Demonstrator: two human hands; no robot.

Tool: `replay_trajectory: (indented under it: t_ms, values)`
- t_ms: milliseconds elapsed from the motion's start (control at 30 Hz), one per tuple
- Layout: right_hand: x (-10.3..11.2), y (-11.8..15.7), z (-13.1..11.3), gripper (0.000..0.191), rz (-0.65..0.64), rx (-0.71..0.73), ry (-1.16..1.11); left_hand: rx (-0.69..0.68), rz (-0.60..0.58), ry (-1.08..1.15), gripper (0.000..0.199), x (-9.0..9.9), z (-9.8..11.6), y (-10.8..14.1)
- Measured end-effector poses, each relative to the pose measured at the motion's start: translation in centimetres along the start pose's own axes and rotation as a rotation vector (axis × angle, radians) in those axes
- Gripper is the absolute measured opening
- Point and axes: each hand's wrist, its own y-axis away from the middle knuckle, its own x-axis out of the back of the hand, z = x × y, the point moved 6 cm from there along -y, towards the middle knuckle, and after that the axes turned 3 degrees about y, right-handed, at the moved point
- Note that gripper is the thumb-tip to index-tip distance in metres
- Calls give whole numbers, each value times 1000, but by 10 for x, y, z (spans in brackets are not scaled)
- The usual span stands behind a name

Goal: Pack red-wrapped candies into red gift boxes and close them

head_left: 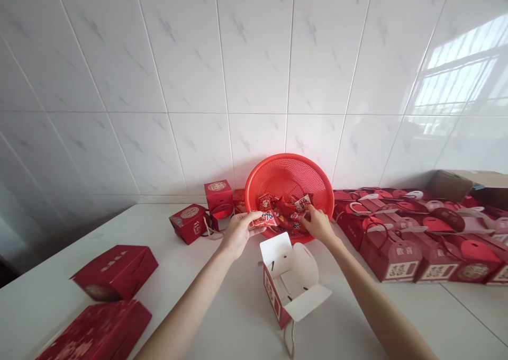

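Between the thumb and fingers of my left hand (237,234) is a red snack packet (265,219), held at the front left of a red plastic basket (254,182). The basket leans back against the wall, with several red packets lying inside. My right hand (318,224) reaches over the basket's right rim, its fingers closed on a red and white packet (302,204). Just in front of the basket stands a red gift box (278,291) with its flaps spread and its white inside showing. A rope handle (289,339) hangs off its near side.
Rows of red gift boxes (400,254) fill the right side of the white table (190,307). Behind them is a brown cardboard box (456,182). Small red boxes (189,222) sit left of the basket, and larger red boxes (115,272) lie at the left edge.
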Motion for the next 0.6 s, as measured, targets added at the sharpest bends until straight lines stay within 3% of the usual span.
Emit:
replay_trajectory:
  t_ms: [167,367,467,600]
  values:
    - [-14,3,0,13,-14,-12,-92,9,-9,-34,26,1,-4,0]
    - [8,2,-20,27,12,40,-363,-25,9,-49,30,3,-4,-1]
    - [21,9,-42,30,-60,77,-537,-42,-9,-108,37,1,-6,-1]
    - [30,26,-74,25,-218,144,-739,-68,-48,-167,32,-5,-10,1]
